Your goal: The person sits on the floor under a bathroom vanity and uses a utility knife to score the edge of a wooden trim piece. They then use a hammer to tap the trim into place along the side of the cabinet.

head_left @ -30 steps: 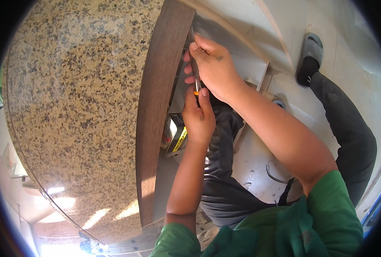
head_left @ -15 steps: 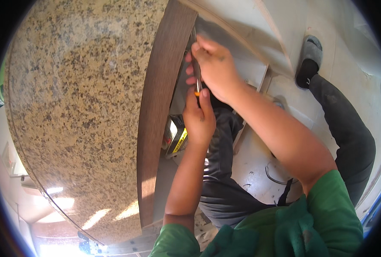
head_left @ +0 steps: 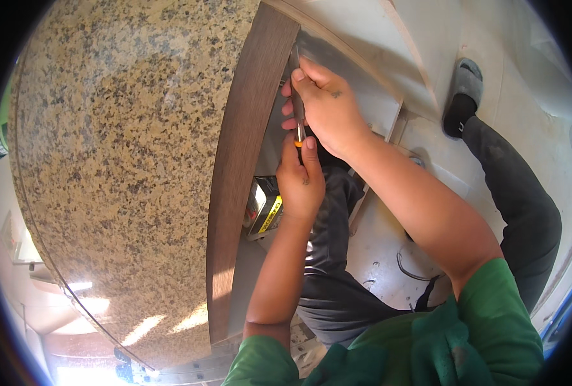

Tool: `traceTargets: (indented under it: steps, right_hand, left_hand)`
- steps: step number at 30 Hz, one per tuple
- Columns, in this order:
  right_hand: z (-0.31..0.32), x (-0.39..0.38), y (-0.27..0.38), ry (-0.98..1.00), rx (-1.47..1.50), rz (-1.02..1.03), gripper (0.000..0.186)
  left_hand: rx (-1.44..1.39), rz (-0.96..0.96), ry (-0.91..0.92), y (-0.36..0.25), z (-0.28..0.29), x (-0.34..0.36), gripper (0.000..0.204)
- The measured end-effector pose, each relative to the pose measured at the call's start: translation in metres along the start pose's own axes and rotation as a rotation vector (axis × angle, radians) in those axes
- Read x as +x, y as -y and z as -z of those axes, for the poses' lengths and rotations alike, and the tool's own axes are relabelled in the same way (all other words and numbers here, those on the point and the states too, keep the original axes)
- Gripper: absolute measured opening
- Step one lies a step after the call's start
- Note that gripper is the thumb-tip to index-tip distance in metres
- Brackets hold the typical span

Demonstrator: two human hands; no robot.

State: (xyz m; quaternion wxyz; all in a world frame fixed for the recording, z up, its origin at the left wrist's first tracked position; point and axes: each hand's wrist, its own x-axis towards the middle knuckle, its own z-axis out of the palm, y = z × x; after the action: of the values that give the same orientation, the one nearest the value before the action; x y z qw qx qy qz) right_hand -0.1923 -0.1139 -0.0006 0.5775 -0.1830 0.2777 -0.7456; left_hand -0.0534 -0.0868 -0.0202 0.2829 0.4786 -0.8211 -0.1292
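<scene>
My left hand (head_left: 302, 180) is closed round the handle of a slim tool (head_left: 299, 143) with an orange band and a silver shank. Just above it my right hand (head_left: 326, 109) is closed round the upper part of the same tool or a narrow strip along it, its fingertips showing on the far side. Both hands are beside the upper end of a dark wood-grain panel (head_left: 244, 122) along a granite countertop (head_left: 112, 161). The tool's tip is hard to make out against the panel's edge.
Under the panel is an open cabinet space holding a black and yellow tin (head_left: 266, 214). My legs stretch over the pale floor (head_left: 446, 177), one slippered foot (head_left: 461, 93) at upper right. A dark cable (head_left: 408, 270) lies by my thigh. A pale board (head_left: 395, 116) stands right of my hands.
The scene sits slightly lower and further right in the picture than a second ago. Both hands keep the same grip at the panel's edge, with little visible movement.
</scene>
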Motion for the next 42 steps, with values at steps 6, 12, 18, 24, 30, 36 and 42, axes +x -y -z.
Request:
traceTargets:
  steps: [6,12,18,24,30,36,42]
  right_hand:
    - [0.003,0.003,0.001,0.025,0.021,-0.004,0.039]
    - [0.006,0.008,0.002,0.03,0.037,0.04,0.038]
    - [0.004,0.012,0.005,0.011,0.077,0.044,0.031]
    - [0.004,0.009,0.003,-0.005,0.083,0.003,0.033]
    - [0.006,0.011,0.007,0.046,0.045,0.038,0.033]
    - [0.003,0.003,0.004,0.001,0.03,0.012,0.033]
    - [0.006,0.007,0.008,-0.008,0.008,0.012,0.032]
  left_hand:
    - [0.009,-0.099,-0.029,-0.001,-0.001,0.011,0.032]
    - [0.013,-0.019,0.015,-0.007,-0.003,0.016,0.034]
    - [0.039,-0.037,0.017,-0.003,0.006,0.013,0.035]
    - [0.01,-0.02,0.035,-0.005,0.004,0.016,0.036]
    - [0.023,-0.027,0.016,-0.006,-0.001,0.016,0.033]
    - [-0.057,0.072,0.031,-0.005,0.001,0.008,0.033]
    - [0.008,-0.105,-0.04,-0.003,-0.007,0.014,0.034]
